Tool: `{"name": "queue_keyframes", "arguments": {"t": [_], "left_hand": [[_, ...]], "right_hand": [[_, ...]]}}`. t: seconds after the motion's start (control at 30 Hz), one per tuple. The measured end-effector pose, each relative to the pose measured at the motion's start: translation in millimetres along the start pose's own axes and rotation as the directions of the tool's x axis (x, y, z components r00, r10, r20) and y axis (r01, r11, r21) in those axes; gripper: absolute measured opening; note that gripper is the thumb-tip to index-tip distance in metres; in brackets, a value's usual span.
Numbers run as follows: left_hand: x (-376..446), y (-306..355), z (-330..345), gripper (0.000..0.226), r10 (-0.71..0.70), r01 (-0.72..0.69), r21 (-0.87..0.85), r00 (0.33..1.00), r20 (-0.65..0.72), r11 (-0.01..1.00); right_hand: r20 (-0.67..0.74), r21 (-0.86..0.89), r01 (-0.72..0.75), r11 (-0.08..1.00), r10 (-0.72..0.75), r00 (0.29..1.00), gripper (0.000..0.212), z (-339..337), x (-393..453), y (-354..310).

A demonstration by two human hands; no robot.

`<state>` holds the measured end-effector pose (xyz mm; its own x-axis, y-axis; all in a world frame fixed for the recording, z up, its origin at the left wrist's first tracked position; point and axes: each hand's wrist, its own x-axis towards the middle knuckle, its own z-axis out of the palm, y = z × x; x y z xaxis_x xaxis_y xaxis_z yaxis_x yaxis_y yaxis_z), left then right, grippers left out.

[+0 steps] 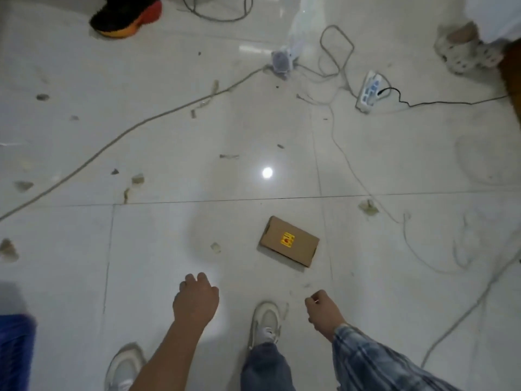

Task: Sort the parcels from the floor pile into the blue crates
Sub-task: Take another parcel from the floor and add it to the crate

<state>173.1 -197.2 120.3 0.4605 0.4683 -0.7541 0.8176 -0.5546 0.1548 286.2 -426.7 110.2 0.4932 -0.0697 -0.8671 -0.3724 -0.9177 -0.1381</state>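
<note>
A small brown cardboard parcel (289, 241) with a yellow and red sticker lies flat on the white tiled floor, just ahead of my feet. My left hand (196, 299) hangs below and to the left of it, fingers loosely curled, holding nothing. My right hand (324, 310) hangs below and slightly right of the parcel, fingers also loosely curled and empty. Neither hand touches the parcel. A blue crate (15, 351) shows only as a blurred edge at the lower left.
Cables (135, 128) trail across the floor, with a white power strip (369, 93) at upper right. Another person's black and orange shoe (127, 15) is at the top left, a light shoe (465, 52) at the top right. Scraps of debris dot the tiles.
</note>
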Motion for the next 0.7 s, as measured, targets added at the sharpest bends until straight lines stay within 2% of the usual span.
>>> {"name": "queue_keyframes", "arguments": {"t": [0.13,0.23,0.4,0.5,0.6,0.7], "left_hand": [[26.5,84.4,14.1,0.03,0.125,-0.125,0.03,0.992,-0.002,0.992],[43.9,120.9,35.2,0.03,0.213,-0.215,0.092,0.977,0.029,0.972],[82.3,131.7,76.5,0.033,0.18,-0.204,0.151,0.971,0.157,0.967],[124.2,128.0,99.8,0.048,0.149,-0.162,0.042,0.965,0.217,0.986],[165.8,126.5,121.3,0.063,0.101,-0.064,-0.157,0.964,0.244,0.986],[212.2,129.1,141.1,0.072,0.097,-0.052,-0.189,0.966,0.24,0.981]], "right_hand": [[-0.027,0.068,0.001,0.998,0.001,1.0,0.016,-40.1,39.9,23.0],[-0.037,0.11,-0.015,0.994,0.019,0.999,0.017,-50.6,66.4,36.6],[-0.028,0.083,-0.03,0.996,0.032,0.999,0.017,-42.3,114.6,51.6],[-0.061,0.126,-0.037,0.991,0.045,0.997,0.02,-28.0,154.3,53.9],[-0.062,0.164,-0.041,0.986,0.052,0.997,0.04,-13.9,195.9,53.3],[-0.092,0.217,-0.046,0.975,0.067,0.994,0.051,-3.4,236.7,50.4]]}}
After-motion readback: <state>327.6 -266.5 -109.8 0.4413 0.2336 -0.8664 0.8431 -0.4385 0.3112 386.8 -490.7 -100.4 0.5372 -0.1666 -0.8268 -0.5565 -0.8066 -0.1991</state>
